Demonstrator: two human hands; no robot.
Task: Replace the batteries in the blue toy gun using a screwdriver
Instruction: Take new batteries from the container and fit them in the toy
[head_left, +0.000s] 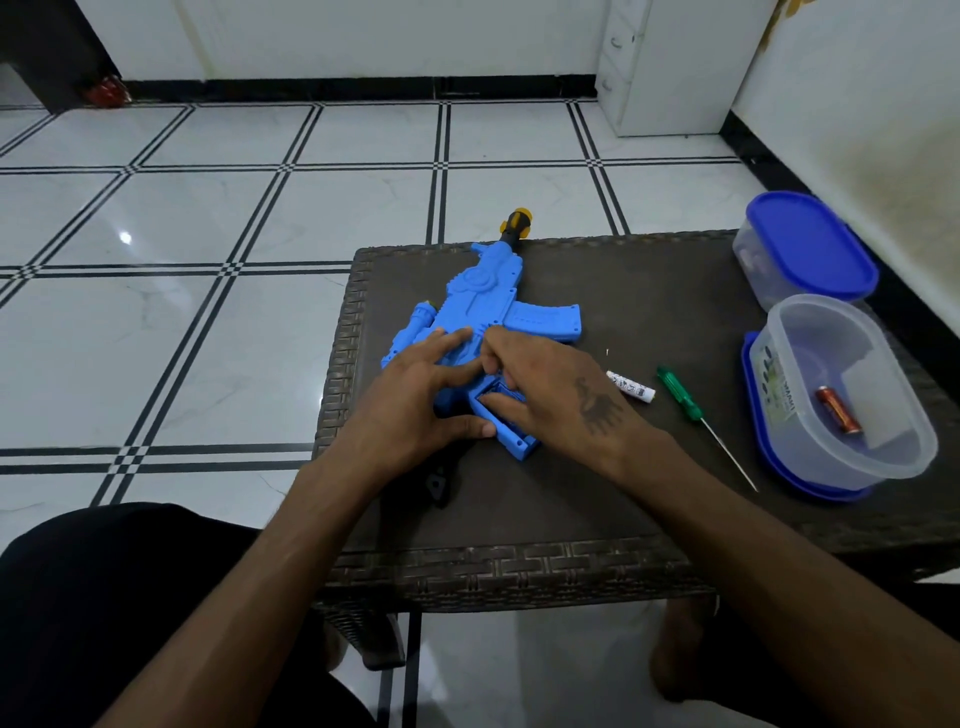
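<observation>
Reaching, seemingly: right hand (558, 387) into toy gun (483, 317)

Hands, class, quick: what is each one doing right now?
Left hand: open, fingers spread, resting on the toy gun.
Right hand: fingers at the gun's battery slot; grip cannot be told.

1. Bright blue is being shown by the toy gun (485, 312), with a yellow-and-black muzzle.
2. A dark brown woven pattern is being displayed by the bench (649, 291).
3. Green is being worn by the screwdriver (680, 395) handle.
4. White tiles crossed by black lines are being shown on the floor (208, 218).
</observation>
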